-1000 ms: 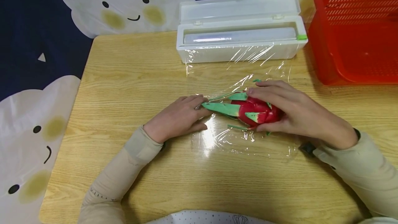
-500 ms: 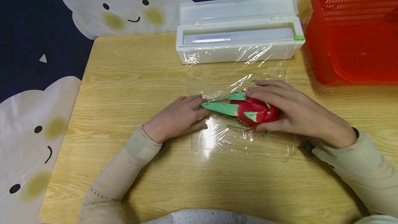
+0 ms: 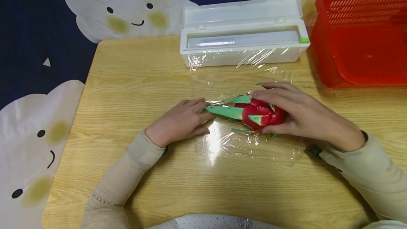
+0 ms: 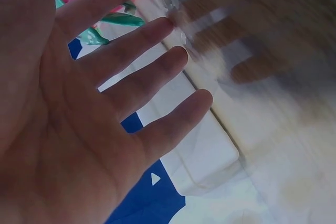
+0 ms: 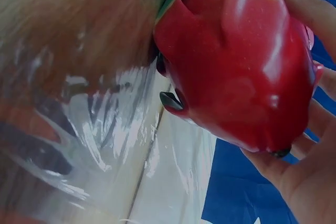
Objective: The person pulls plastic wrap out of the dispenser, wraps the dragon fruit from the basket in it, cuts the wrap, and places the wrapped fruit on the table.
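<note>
A red dragon fruit (image 3: 259,112) with long green leaf tips lies on a sheet of clear cling film (image 3: 241,147) in the head view. My right hand (image 3: 295,110) curls round its right end, thumb on the near side and fingers on the far side; the right wrist view shows the smooth red body (image 5: 241,66) beside the fingers. My left hand (image 3: 182,119) lies by the leaf tips at the film's left side. Its fingers (image 4: 144,87) are straight and spread in the left wrist view, fingertips at the film.
Behind the fruit stands a white cling film box (image 3: 245,57), lid up, with the film roll (image 3: 254,38) inside and film running out over its front. A red plastic basket (image 3: 337,63) is at the back right of the wooden table (image 3: 127,66).
Both hands and the dragon fruit stay nearly in place. The head view has shifted slightly, and the glints on the film between box and fruit look different.
</note>
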Demonstrator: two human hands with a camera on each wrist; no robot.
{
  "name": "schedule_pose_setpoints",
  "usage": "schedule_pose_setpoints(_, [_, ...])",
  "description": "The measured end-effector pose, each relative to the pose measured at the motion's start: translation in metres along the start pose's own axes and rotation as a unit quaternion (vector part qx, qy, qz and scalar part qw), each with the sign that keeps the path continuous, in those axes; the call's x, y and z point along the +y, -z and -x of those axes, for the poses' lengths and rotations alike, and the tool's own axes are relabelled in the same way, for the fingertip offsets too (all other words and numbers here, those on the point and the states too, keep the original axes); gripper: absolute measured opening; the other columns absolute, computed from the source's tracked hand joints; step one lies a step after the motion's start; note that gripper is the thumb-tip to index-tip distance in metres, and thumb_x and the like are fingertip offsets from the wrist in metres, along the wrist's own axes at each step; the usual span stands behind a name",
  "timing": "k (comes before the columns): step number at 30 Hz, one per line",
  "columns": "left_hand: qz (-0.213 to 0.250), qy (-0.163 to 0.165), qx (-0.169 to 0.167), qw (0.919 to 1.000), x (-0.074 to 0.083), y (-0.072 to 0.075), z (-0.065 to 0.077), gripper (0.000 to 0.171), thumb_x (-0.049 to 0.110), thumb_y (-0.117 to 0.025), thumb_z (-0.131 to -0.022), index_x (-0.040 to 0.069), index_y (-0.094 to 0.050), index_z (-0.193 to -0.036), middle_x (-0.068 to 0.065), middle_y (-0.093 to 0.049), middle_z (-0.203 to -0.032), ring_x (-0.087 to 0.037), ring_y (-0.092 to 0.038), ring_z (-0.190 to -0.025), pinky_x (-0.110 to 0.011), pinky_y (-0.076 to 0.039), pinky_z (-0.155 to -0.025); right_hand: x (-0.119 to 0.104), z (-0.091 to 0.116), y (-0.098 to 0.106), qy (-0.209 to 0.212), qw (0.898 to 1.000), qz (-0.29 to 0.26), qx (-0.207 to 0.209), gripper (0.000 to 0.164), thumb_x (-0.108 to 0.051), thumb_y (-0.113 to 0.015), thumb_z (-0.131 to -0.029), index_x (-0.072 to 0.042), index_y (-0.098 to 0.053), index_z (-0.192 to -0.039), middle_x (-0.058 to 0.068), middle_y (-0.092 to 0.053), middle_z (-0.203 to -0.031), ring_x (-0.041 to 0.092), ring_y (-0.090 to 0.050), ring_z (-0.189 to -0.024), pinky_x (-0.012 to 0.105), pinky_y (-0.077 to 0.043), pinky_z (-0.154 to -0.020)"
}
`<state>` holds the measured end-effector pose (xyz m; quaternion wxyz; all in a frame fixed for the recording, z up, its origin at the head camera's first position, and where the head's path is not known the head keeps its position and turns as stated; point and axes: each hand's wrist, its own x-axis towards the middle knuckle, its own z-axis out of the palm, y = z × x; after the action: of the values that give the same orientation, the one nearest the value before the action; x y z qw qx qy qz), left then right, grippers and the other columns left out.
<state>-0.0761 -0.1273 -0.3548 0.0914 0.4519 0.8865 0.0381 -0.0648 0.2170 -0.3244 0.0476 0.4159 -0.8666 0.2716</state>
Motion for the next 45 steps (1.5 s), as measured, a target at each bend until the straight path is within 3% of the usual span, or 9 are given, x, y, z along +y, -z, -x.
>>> schedule_pose_setpoints(5, [-0.001,0.0,-0.002,1.0,0.001,0.001,0.001,0.039,0.043,-0.064,-0.101,0.023,-0.066,-0.135,-0.009,-0.061,-0.145,-0.033,-0.053,-0.142,-0.054,-0.051,-0.112,0.0,0.001,0.002,0.011,1.0,0.002,0.01,0.088,-0.035,-0.098,-0.066,-0.018,-0.061,-0.144,0.003,-0.067,-0.141,0.029,-0.052,-0.138,0.003,-0.027,-0.116])
schedule_pose_setpoints(9, [-0.005,-0.002,0.002,1.0,0.001,0.002,0.002,0.039,0.043,-0.064,-0.101,0.023,-0.066,-0.134,-0.009,-0.061,-0.146,-0.033,-0.054,-0.142,-0.054,-0.049,-0.115,0.001,0.002,0.005,0.019,1.0,0.0,0.015,0.078,-0.048,-0.09,-0.077,-0.018,-0.062,-0.143,0.003,-0.068,-0.14,0.029,-0.055,-0.135,0.004,-0.027,-0.118])
schedule_pose_setpoints(14, [-0.004,0.003,-0.005,1.0,0.001,0.005,0.002,0.04,0.044,-0.063,-0.102,0.024,-0.066,-0.136,-0.01,-0.058,-0.151,-0.033,-0.052,-0.144,-0.054,-0.045,-0.119,0.0,0.004,0.009,0.015,1.0,-0.001,0.018,0.076,-0.05,-0.087,-0.08,-0.018,-0.062,-0.143,0.003,-0.068,-0.141,0.028,-0.056,-0.134,0.003,-0.028,-0.116])
schedule_pose_setpoints(21, [-0.009,0.0,-0.007,0.9999,0.0,0.008,0.003,0.042,0.045,-0.062,-0.102,0.024,-0.065,-0.138,-0.011,-0.058,-0.152,-0.033,-0.052,-0.145,-0.053,-0.044,-0.12,-0.002,0.004,0.012,0.008,1.0,0.011,0.028,0.076,-0.069,-0.06,-0.091,-0.015,-0.061,-0.145,0.011,-0.069,-0.137,0.028,-0.058,-0.129,0.001,-0.028,-0.114])
schedule_pose_setpoints(26, [-0.013,0.0,-0.003,0.9999,0.0,0.01,0.005,0.04,0.044,-0.063,-0.102,0.024,-0.065,-0.137,-0.009,-0.06,-0.15,-0.032,-0.053,-0.144,-0.053,-0.046,-0.118,-0.003,0.004,0.012,0.017,0.999,0.018,0.035,0.075,-0.07,-0.054,-0.095,-0.014,-0.061,-0.144,0.012,-0.07,-0.133,0.028,-0.06,-0.125,0.0,-0.028,-0.114])
schedule_pose_setpoints(33, [-0.016,-0.004,0.002,0.9999,0.0,0.011,0.006,0.039,0.044,-0.063,-0.102,0.025,-0.066,-0.135,-0.007,-0.062,-0.149,-0.032,-0.054,-0.143,-0.053,-0.046,-0.118,-0.003,0.006,0.013,0.015,0.999,0.019,0.029,0.073,-0.069,-0.051,-0.096,-0.014,-0.061,-0.144,0.012,-0.069,-0.134,0.026,-0.061,-0.124,-0.001,-0.028,-0.113])
schedule_pose_setpoints(45, [0.001,-0.006,0.011,0.9999,0.0,0.014,0.009,0.037,0.044,-0.064,-0.101,0.02,-0.071,-0.128,-0.01,-0.064,-0.145,-0.032,-0.057,-0.141,-0.051,-0.047,-0.118,-0.001,0.008,0.016,0.035,0.998,0.022,0.038,0.064,-0.066,-0.052,-0.098,-0.014,-0.07,-0.131,0.009,-0.072,-0.129,0.024,-0.064,-0.118,0.001,-0.029,-0.114])
